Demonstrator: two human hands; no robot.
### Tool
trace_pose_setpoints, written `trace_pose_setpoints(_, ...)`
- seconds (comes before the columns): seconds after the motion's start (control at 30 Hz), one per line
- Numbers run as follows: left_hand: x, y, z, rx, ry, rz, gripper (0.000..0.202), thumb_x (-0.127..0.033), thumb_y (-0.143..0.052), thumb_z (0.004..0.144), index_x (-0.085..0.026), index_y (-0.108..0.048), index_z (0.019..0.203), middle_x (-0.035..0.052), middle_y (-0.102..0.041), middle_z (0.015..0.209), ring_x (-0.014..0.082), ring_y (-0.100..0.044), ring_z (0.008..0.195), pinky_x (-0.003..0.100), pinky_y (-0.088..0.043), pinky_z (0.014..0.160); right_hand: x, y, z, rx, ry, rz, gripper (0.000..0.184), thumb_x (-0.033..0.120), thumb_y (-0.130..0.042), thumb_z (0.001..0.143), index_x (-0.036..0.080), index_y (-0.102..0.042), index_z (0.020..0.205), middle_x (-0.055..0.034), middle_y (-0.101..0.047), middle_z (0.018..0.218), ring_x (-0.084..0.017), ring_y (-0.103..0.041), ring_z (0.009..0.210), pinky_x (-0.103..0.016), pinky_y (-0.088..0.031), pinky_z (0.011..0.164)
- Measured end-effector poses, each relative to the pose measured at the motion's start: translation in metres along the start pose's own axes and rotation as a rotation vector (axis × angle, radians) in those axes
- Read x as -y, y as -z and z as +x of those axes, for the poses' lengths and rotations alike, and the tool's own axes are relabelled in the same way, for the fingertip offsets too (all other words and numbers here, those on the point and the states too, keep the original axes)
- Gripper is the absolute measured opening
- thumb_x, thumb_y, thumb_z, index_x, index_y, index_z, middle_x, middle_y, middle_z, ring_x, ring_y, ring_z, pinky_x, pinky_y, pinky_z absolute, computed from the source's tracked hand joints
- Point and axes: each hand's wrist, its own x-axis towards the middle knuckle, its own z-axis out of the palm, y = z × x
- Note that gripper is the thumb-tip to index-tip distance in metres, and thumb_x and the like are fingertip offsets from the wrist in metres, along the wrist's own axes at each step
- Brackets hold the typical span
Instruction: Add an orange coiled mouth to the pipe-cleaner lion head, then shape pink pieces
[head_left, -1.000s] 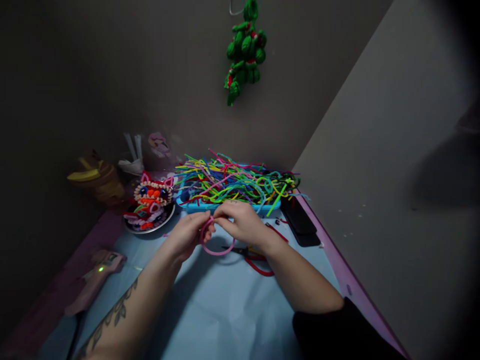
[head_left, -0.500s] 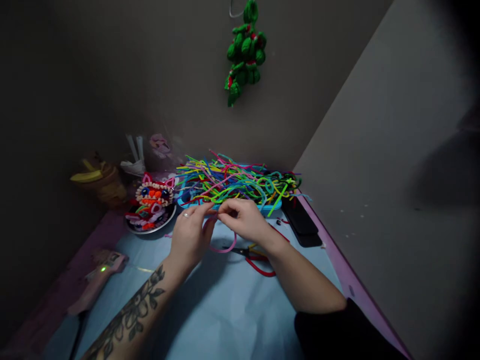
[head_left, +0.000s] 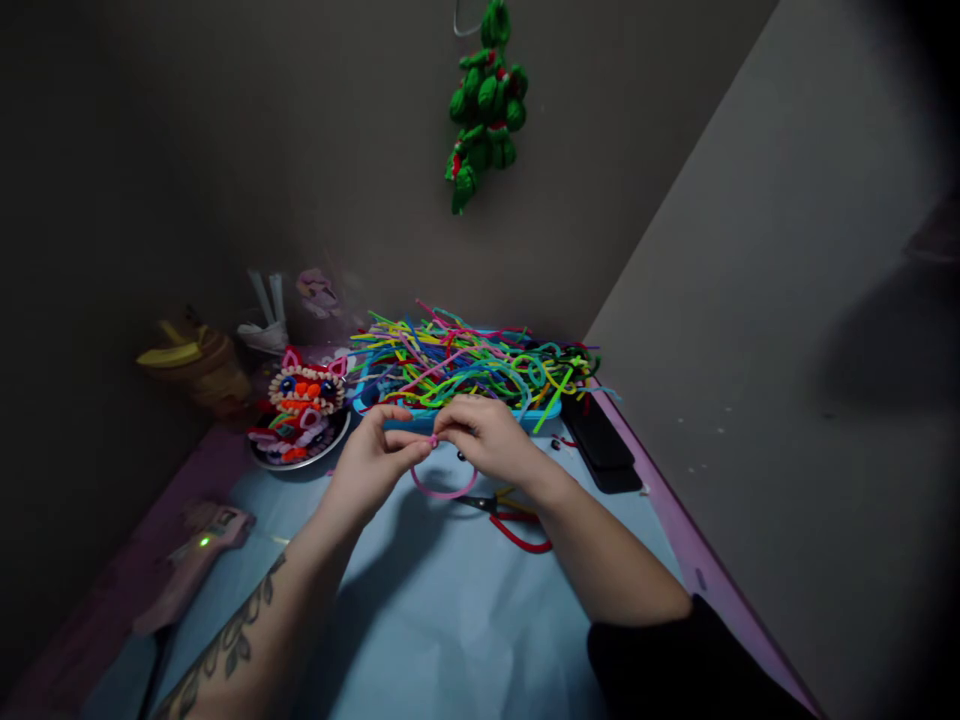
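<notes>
A pink pipe cleaner (head_left: 444, 496) hangs in a loop below my hands, over the blue table cover. My left hand (head_left: 375, 455) pinches it near a small knot or coil, between thumb and index finger. From the other side, my right hand (head_left: 484, 435) grips the same spot with its fingertips, which nearly touch the left ones. Scissors (head_left: 517, 520) with red handles lie just below the right hand, blades toward the loop. A small black bead-like piece (head_left: 461, 456) shows beside the right fingers.
A blue tray (head_left: 551, 411) heaped with colourful pipe cleaners stands behind my hands. On the left are a bowl (head_left: 300, 461) of fuzzy figures and a pink glue gun (head_left: 196, 570) with a green light. A black phone-like slab (head_left: 604, 450) lies right. Green ornaments (head_left: 487, 110) hang above.
My left hand has turned and opened out somewhat, its thumb now stretched toward the pinch point. The pink loop has shifted slightly, and the right hand stays nearly in place.
</notes>
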Motion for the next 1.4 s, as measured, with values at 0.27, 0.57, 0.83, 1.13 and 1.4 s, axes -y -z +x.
trace_pose_setpoints(0.27,0.002,0.005,0.005,0.204,0.316,-0.398,0.060,-0.023,-0.094,0.045,-0.017,-0.056,0.091,0.0003,-0.072,0.069,0.0102,-0.065,0.059,0.021,-0.049,0.062,0.011,0.003,0.001,-0.015,-0.055,0.127,0.018,0.002,-0.059,0.077,0.017,-0.066,0.071,-0.0001,-0.066,0.074,-0.012,-0.059,0.071,-0.023,-0.043,0.068)
trace_pose_setpoints(0.57,0.002,0.001,-0.004,-0.078,-0.495,0.489,0.031,-0.026,-0.076,0.074,-0.020,-0.060,0.099,0.0051,-0.071,0.097,0.0207,-0.067,0.091,0.035,-0.050,0.082,0.012,0.002,0.004,-0.002,-0.464,0.262,0.006,0.013,-0.062,0.073,0.016,-0.064,0.068,0.0052,-0.054,0.056,-0.009,-0.046,0.053,-0.021,-0.034,0.052)
trace_pose_setpoints(0.83,0.007,-0.004,-0.008,-0.221,-0.939,0.980,0.011,-0.017,-0.059,0.088,-0.019,-0.062,0.099,0.0058,-0.073,0.089,0.0220,-0.066,0.082,0.034,-0.050,0.075,0.011,0.003,0.003,0.031,-0.468,0.317,0.005,0.013,-0.061,0.073,0.015,-0.063,0.070,0.0050,-0.054,0.058,-0.009,-0.048,0.055,-0.021,-0.036,0.054)
trace_pose_setpoints(1.13,0.005,-0.004,-0.014,-0.207,-0.783,0.854,0.017,-0.024,-0.062,0.087,-0.023,-0.060,0.104,0.0038,-0.074,0.091,0.0213,-0.069,0.085,0.033,-0.049,0.079,0.010,0.003,0.003,0.020,-0.231,0.128,0.018,0.001,-0.059,0.076,0.016,-0.065,0.069,0.0018,-0.063,0.069,-0.011,-0.056,0.066,-0.022,-0.041,0.064)
trace_pose_setpoints(1.4,-0.004,-0.007,-0.011,-0.198,-0.388,0.455,0.033,-0.031,-0.073,0.074,-0.021,-0.058,0.101,0.0008,-0.072,0.075,0.0203,-0.068,0.074,0.030,-0.047,0.068,0.007,0.002,-0.001,0.036,-0.023,-0.038,0.018,0.001,-0.060,0.081,0.017,-0.066,0.076,-0.0013,-0.066,0.076,-0.014,-0.060,0.075,-0.025,-0.043,0.073)
